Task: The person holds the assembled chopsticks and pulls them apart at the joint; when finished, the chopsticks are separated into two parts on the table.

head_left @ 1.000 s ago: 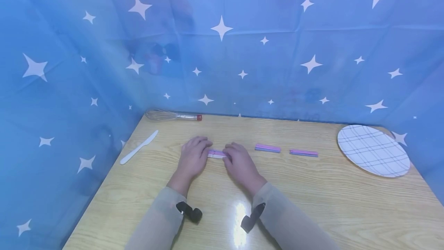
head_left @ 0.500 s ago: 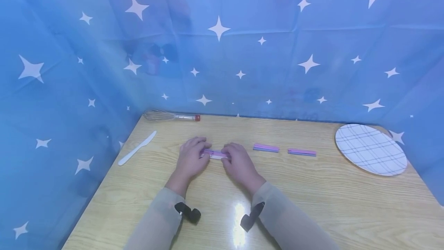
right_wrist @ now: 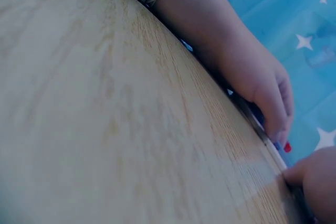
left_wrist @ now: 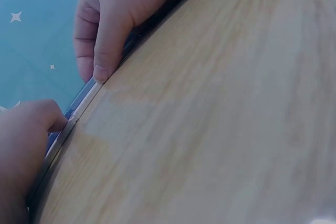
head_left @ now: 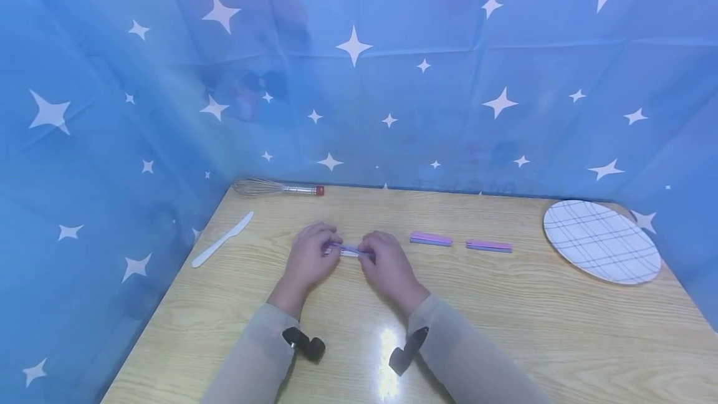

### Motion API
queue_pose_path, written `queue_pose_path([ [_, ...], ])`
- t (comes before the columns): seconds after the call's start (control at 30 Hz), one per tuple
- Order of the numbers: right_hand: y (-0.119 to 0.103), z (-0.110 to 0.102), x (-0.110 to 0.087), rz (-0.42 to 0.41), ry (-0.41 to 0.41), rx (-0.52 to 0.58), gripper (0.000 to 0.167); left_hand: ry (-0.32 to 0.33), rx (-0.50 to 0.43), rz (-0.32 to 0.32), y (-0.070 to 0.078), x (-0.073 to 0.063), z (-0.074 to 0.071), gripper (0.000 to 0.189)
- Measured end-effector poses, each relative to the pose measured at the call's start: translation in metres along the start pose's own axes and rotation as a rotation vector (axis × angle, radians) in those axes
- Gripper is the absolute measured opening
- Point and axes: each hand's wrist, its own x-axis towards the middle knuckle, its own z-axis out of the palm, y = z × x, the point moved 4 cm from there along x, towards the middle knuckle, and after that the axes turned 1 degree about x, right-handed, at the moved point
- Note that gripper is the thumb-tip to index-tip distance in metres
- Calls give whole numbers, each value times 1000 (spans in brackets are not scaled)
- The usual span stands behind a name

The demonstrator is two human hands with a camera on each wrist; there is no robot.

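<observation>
Both hands work at a small group of slim flat strips near the middle of the table. A bluish-purple strip (head_left: 350,248) spans between them, slightly slanted, with a white strip (head_left: 350,254) along its near side. My left hand (head_left: 308,257) pinches the left end, thumb in front and fingers curled behind. At the other end my right hand (head_left: 388,265) pinches likewise. In the left wrist view, the right hand's thumb (left_wrist: 107,51) presses at the light strip edge (left_wrist: 86,102). Fingers cover both strip ends.
To the right lie a pink-and-blue strip pair (head_left: 430,239) and another such pair (head_left: 489,246). A checked oval plate (head_left: 603,242) sits at the far right. On the left are a white knife (head_left: 223,239) and a whisk (head_left: 277,187) by the starry curtain (head_left: 359,105).
The strip between the hands has turned from a pinkish to a bluish-purple face and now slants slightly. The left fingers have drawn in around its end. The head view shifted slightly.
</observation>
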Motion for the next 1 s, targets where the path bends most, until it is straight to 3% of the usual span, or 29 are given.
queue_pose_path([
  [0.3,-3,-2,-1,27,-2,-2,6,71,-36,63,3,0,-2,11],
  [0.53,0,-4,-2,71,48,77,8,147,-98,87,2,-2,-5,21],
  [0.73,2,-6,-2,64,85,133,9,196,-124,109,2,-2,-6,19],
  [1.0,1,-9,-5,9,111,146,13,229,-79,140,6,-4,-9,19],
])
